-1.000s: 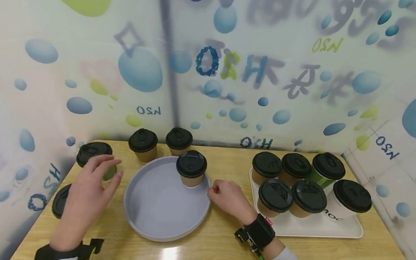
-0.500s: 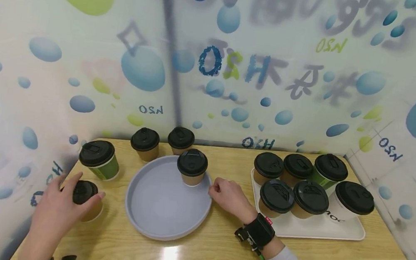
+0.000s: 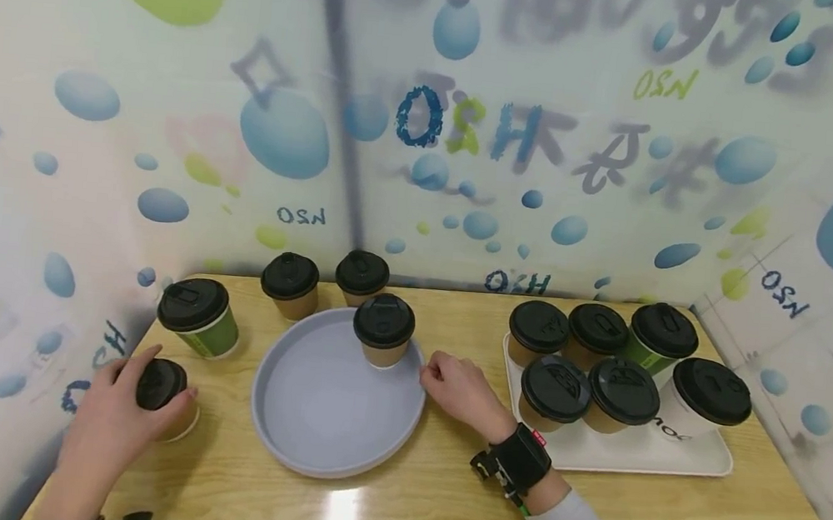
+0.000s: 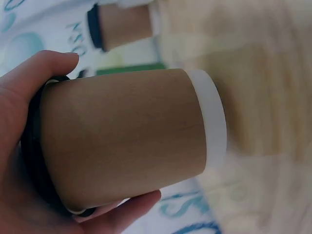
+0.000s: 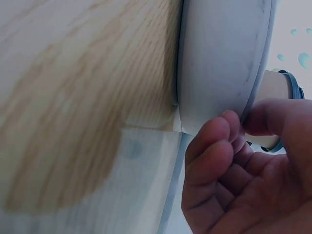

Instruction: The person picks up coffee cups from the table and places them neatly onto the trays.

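My left hand [image 3: 111,419] grips a brown paper coffee cup [image 4: 126,139] from above, thumb and fingers spread around its black lid [image 3: 160,384]. The cup is upright at the table's left side, its white base close to the wood in the left wrist view. My right hand [image 3: 464,394] has its fingers curled at the right edge of a round grey-blue tray [image 3: 326,419]. In the right wrist view, thumb and fingertips [image 5: 214,131] pinch the tray's rim [image 5: 222,63]. One lidded brown cup [image 3: 383,332] stands on the tray at its back right.
A green lidded cup [image 3: 200,316] stands behind the left hand. Two brown cups [image 3: 290,285] [image 3: 361,276] stand behind the round tray. To the right, a white rectangular tray [image 3: 638,461] carries several lidded cups. A patterned wall [image 3: 407,200] borders the table's back.
My left hand has moved from beside the green cup toward the front left and taken hold of the brown cup there. The right hand has stayed at the tray's edge.
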